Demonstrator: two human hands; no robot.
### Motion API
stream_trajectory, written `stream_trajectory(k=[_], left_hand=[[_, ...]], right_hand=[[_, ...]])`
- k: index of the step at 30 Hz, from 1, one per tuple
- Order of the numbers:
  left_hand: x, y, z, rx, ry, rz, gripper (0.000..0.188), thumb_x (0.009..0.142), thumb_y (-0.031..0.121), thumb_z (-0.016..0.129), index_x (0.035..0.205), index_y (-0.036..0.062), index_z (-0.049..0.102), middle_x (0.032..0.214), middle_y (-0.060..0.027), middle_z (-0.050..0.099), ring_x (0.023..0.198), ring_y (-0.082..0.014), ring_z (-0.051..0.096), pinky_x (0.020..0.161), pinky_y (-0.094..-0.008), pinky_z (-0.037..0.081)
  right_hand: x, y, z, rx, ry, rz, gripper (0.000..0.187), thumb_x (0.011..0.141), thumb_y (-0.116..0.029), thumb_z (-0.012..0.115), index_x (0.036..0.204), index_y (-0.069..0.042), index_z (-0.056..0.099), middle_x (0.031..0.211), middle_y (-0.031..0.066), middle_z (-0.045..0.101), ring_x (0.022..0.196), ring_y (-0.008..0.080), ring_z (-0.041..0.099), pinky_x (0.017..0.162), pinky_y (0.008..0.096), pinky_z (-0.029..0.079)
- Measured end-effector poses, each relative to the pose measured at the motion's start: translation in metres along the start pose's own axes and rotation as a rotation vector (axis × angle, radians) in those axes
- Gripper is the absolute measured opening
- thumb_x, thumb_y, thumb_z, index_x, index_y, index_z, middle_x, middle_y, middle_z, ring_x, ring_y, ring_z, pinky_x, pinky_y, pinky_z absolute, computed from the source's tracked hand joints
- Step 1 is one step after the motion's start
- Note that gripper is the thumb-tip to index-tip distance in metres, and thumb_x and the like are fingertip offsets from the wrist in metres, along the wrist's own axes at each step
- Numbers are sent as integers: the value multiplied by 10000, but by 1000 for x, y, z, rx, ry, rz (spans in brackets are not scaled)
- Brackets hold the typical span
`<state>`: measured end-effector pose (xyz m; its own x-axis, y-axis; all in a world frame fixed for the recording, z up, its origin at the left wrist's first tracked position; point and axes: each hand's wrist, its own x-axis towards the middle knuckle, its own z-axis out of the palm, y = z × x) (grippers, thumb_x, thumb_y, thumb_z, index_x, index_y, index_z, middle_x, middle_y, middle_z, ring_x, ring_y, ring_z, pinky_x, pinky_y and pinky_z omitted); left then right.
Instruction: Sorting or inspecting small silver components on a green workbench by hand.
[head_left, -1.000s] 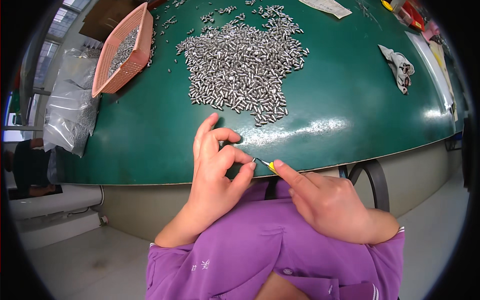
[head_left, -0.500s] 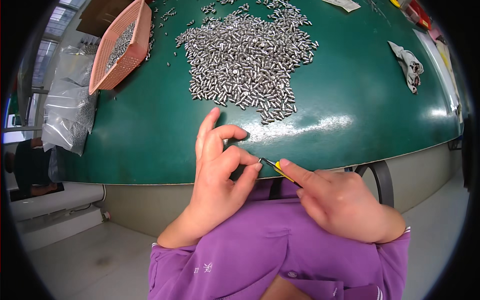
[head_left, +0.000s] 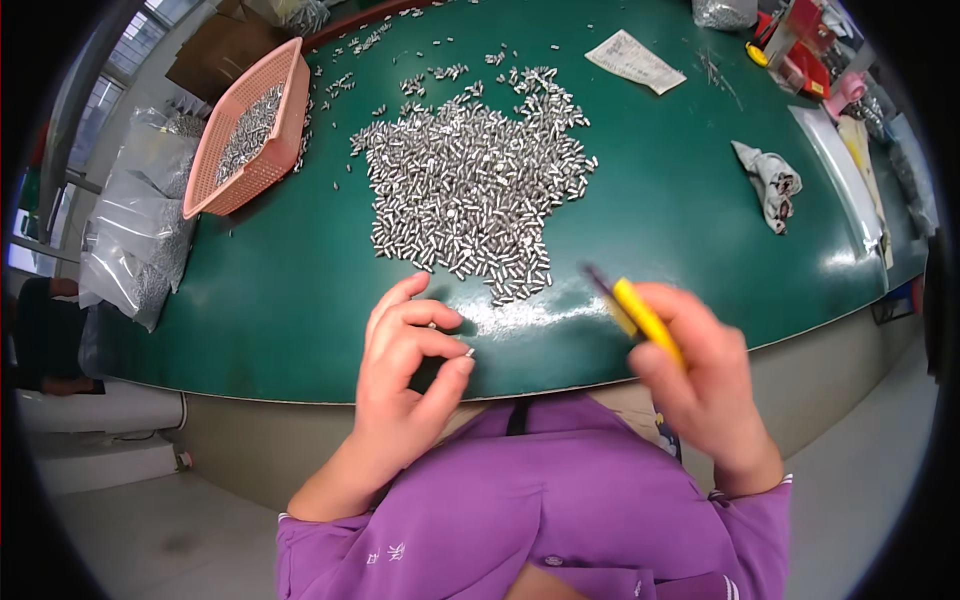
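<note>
Now we pinch one small metal pin [head_left: 468,352] between thumb and forefinger of our left hand [head_left: 405,385], the other fingers curled loosely above it, just over the near edge of the green counter [head_left: 680,230]. Our right hand [head_left: 700,375] is closed around a yellow-handled tool [head_left: 640,318], its dark tip slanting up and away to the left, blurred; its long axis points toward the pin, which lies well to the left of that tip. Just beyond the left hand's fingertips sits the heap of short shiny steel pins [head_left: 470,195], smooth little cylinders lying every which way. Farther off to the left of that hand stands a pink plastic basket [head_left: 255,125] with a lattice wall, holding more pins. Beyond the right hand lies a crumpled rag [head_left: 770,180].
</note>
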<state>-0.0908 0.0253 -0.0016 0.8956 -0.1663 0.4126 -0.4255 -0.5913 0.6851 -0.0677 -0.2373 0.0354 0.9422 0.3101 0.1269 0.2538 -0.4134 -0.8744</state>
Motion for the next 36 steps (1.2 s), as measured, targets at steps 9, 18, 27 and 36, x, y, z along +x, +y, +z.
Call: stream_trajectory(k=[9,18,27,36], left_hand=[[57,-3,-8,-904,-253,-370,72,914,-3,556,931,22,491,976,-117,605,890,-168,615,784,-294,511],[94,0,4,-988,-375,-507,188,941,75,554,1118,13,561,972,-65,625,854,-114,618,749,-258,520],[98,-26,14,-1186,-282,-629,174,935,69,536,1100,31,574,950,-38,610,805,-104,599,717,-241,513],[93,-36,14,-1344,-324,-618,148,936,70,540,1078,40,569,967,-42,616,811,-95,601,718,-245,524]], right_hand=[[62,25,-47,284,32,305,273,985,-203,464,1188,-61,581,573,-28,464,427,40,414,403,185,342],[93,41,-55,253,-52,288,259,996,-247,445,1136,-83,588,593,-46,436,466,34,406,435,195,368],[110,56,-53,109,11,245,272,1001,-205,422,1181,-65,571,609,-37,429,479,30,399,446,191,351],[116,70,-47,-897,162,-71,262,851,-128,613,1105,-64,601,981,139,587,912,323,598,755,437,499]])
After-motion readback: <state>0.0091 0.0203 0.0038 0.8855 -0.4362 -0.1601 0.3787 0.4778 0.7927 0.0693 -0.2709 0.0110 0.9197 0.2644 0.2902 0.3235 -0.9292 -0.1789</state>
